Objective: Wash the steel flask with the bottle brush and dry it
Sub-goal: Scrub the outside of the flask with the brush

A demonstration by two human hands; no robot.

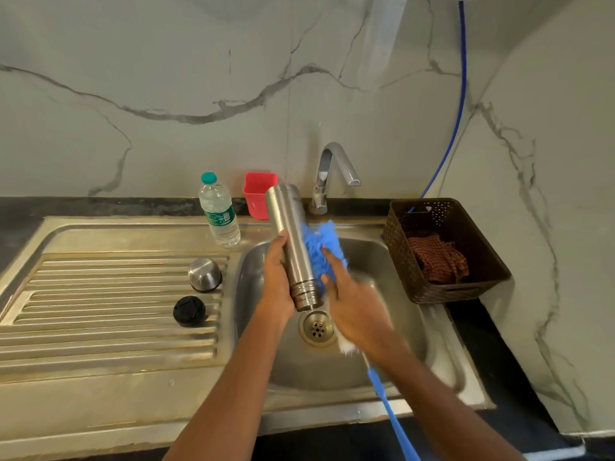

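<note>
Hands, two of them, work over the sink bowl point(404, 347). The left hand point(276, 287) is clamped round the lower part of the one steel flask point(293, 241), thumb on the near side. The flask is held tilted in the air above the bowl, its threaded mouth pointing down toward the single drain point(316, 328) and its base up in front of the tap point(327, 174).

The right hand point(356, 307) holds the one bottle brush point(319, 244), with fingers laid over the fluffy blue head and pressing it against the flask's right side. This hand is blurred, so how the thumb lies cannot be told. A white tuft shows below the wrist, and the blue handle runs down and right past the sink's front edge.

Two loose flask parts sit on the ribbed drainboard point(100, 294), apart from each other: one domed steel cap point(205, 274), and nearer, one black stopper point(189, 311).

Along the back edge stand one plastic water bottle point(219, 211) with a teal cap and one red cup point(258, 194).

Just right of the sink is one brown perforated basket point(489, 261) with one checked cloth point(436, 259) crumpled in it. One blue hose point(461, 94) runs down the marbled wall behind the basket.
</note>
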